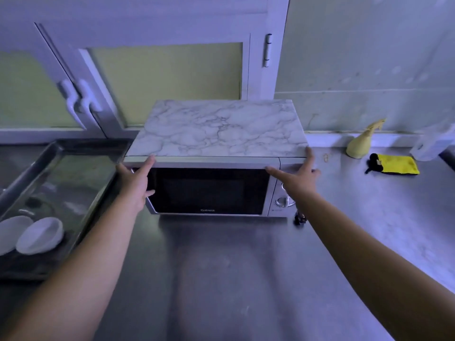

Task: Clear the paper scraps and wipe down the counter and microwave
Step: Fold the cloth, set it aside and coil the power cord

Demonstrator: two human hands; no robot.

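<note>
The microwave [209, 190] sits in the middle of the frame on the shiny metal bench [234, 279], with its back near the window. Its top looks like white and grey stone. The left grip [134, 179] is on the front left corner of the microwave. The right grip [295, 179] is on the front right corner, over the knobs. Both are open, with fingers spread out and flat on the box, not curled round anything. One on each side like that looks like a way to keep the box steady or to slide it, maybe so the bench under it can be cleaned. Neither grip has a cloth in it. The yellow cloth [396, 164] lies on the bench at the right of the frame, just beside a pale spray bottle [362, 143] and well apart from both grips. They seem to be put there ready for wiping. At the left of the frame a metal tray [73, 183] holds two white bowls [39, 235], likely kept out of the way. I cannot see any paper scraps. A small dark thing [299, 219] lies by the lower right corner of the microwave, and I cannot tell what it is
</note>
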